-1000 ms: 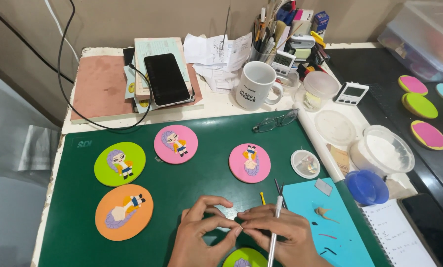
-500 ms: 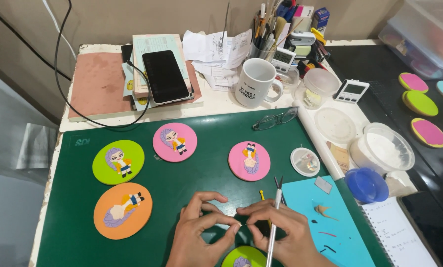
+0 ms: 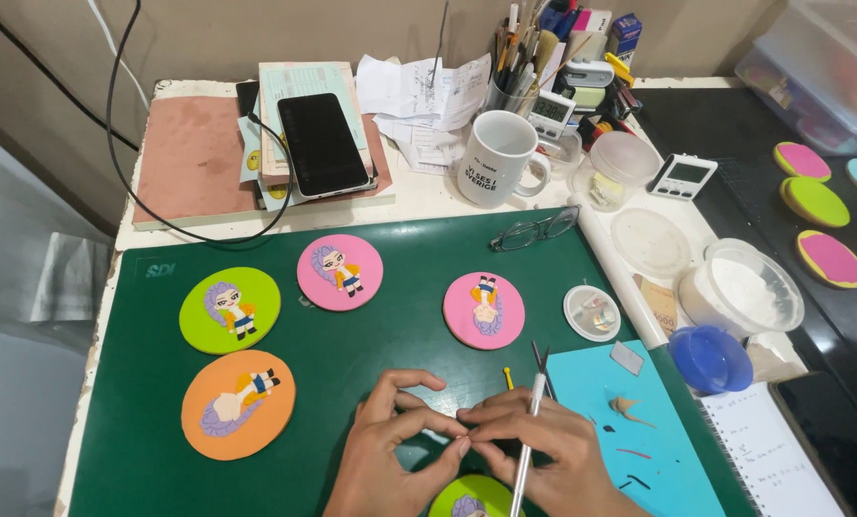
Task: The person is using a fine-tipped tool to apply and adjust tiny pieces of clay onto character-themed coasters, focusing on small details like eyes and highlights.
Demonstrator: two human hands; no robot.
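Both hands are staying over the green disc (image 3: 467, 495), the left hand (image 3: 395, 450) pinching against the right hand (image 3: 534, 445), which is now gripping the thin tool (image 3: 527, 440) more upright.

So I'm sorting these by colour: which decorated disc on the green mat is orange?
The orange disc at the mat's lower left, below the lime one; the other two are pink.

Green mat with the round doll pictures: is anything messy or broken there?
Nothing looks broken or spilled. On the green mat the round discs lie flat, though the figure on the orange disc lies sideways. Small clay scraps dot the blue sheet beside the right hand, and glasses sit on the mat's top edge.
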